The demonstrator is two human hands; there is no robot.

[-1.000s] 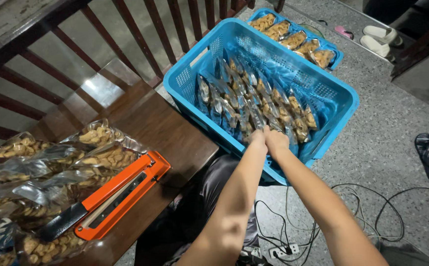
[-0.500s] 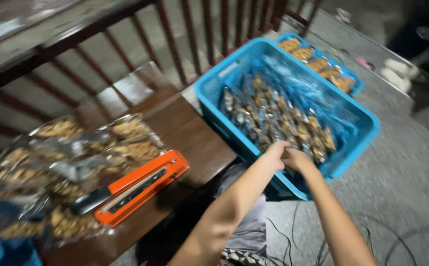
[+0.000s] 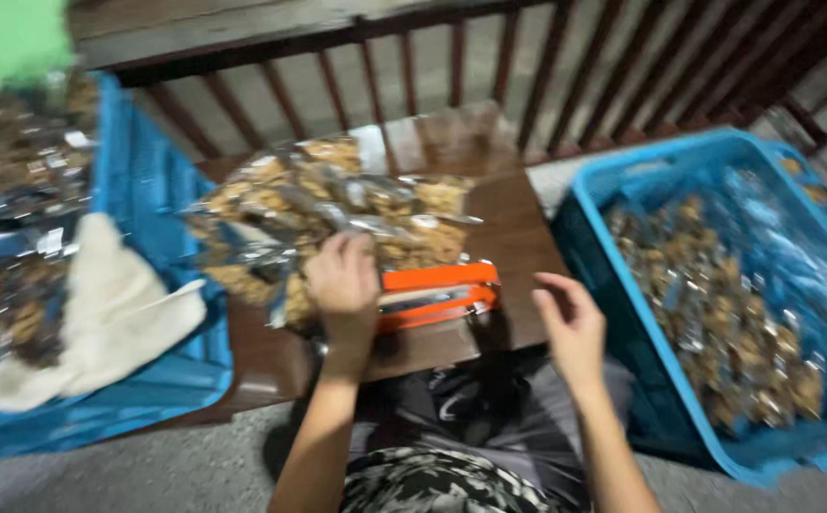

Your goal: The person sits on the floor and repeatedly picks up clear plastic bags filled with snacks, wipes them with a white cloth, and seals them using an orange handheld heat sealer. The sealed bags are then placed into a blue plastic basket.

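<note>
Your left hand (image 3: pixel 342 285) rests knuckles-up on the heap of clear snack packets (image 3: pixel 337 214) piled on the small wooden surface (image 3: pixel 518 237), fingers curled onto the nearest packet at the heap's front edge; the blur hides whether it is actually pinched. Your right hand (image 3: pixel 573 323) hangs loose and empty just off the surface's right edge, near the end of the orange heat sealer (image 3: pixel 437 293) that lies in front of the heap. These packets look light, with slick, crinkly film and brittle contents, so take one by its flat end seam rather than squeezing the filled middle. A blue crate (image 3: pixel 613 275) of filled packets sits to your right, and another blue crate (image 3: pixel 161 190) holding a white cloth (image 3: pixel 109 313) to your left.
</note>
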